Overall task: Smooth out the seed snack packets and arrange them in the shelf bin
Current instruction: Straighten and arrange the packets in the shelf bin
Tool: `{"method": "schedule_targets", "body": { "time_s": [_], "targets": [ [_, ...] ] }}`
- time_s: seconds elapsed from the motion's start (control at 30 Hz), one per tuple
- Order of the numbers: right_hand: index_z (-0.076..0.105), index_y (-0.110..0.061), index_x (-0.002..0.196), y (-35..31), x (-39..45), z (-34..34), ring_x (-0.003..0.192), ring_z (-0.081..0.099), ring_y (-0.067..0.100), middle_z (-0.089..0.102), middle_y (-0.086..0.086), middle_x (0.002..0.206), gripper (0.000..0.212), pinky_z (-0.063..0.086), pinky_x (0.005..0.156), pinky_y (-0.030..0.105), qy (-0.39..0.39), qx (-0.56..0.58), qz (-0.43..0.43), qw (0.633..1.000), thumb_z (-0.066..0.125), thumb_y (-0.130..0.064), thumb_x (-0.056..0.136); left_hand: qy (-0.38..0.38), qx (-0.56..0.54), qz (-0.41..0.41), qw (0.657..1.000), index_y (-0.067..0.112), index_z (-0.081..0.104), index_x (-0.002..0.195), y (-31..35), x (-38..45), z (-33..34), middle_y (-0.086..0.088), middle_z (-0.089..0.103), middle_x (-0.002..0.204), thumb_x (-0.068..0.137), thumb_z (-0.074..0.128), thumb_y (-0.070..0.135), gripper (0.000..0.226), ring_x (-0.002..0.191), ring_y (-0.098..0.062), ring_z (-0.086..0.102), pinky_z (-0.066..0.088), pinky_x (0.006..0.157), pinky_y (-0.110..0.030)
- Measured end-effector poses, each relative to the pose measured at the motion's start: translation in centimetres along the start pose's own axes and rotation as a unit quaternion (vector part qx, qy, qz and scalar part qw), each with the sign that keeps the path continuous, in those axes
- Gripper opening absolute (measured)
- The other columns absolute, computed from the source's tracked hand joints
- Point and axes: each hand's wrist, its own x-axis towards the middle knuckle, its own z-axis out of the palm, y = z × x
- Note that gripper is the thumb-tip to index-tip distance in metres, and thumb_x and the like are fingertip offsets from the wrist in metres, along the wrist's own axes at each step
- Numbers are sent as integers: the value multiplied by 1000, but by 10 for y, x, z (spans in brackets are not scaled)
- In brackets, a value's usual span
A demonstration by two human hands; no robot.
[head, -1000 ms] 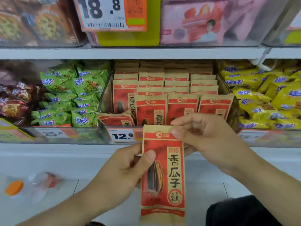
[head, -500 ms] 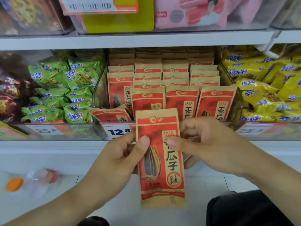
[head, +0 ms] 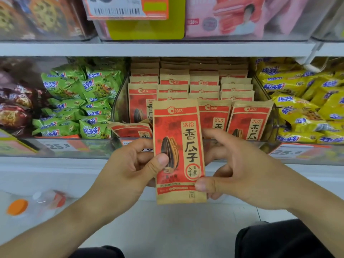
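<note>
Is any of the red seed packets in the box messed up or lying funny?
Yes. One packet at the front left corner of the clear bin lies flopped over and crumpled, while the other packets stand upright in neat rows. The packet in the hands looks flat and straight.

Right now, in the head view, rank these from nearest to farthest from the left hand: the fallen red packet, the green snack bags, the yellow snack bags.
1. Fallen red packet: just above the left hand, at the bin's front left.
2. Green snack bags: upper left, in the next bin.
3. Yellow snack bags: far right, beyond the right hand.
</note>
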Motion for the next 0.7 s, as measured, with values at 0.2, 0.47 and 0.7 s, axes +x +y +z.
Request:
{"method": "schedule_targets", "body": {
  "time_s": [0.2, 0.47, 0.7],
  "targets": [
    [41, -51, 132, -3, -1, 1, 67, 73, 25, 74, -4, 101, 79, 58, 64, 27, 38, -17, -20, 999, 82, -10, 79, 13, 3, 3, 1000, 8, 62, 109, 1, -1, 1, -11, 77, 89, 90, 66, 27, 27, 78, -26, 75, 62, 67, -34],
    [39, -46, 138, -7, 0, -5, 69, 73, 18, 74, -6, 102, 78, 57, 67, 23, 19, -50, 6, 999, 80, -11, 81, 74, -25, 28, 997, 7, 65, 102, 5, 2, 0, -14, 74, 84, 91, 45, 28, 31, 64, -25, 69, 56, 53, -26],
    [31, -62, 128, -4, -2, -7, 67, 71, 11, 69, -8, 106, 83, 49, 56, 15, -37, -99, 59, 993, 83, -19, 79, 93, 16, 89, 992, -3, 63, 92, 12, 3, -4, -18, 73, 72, 80, 56, 21, 27, 56, -28, 66, 58, 53, -30]
  ]
}}
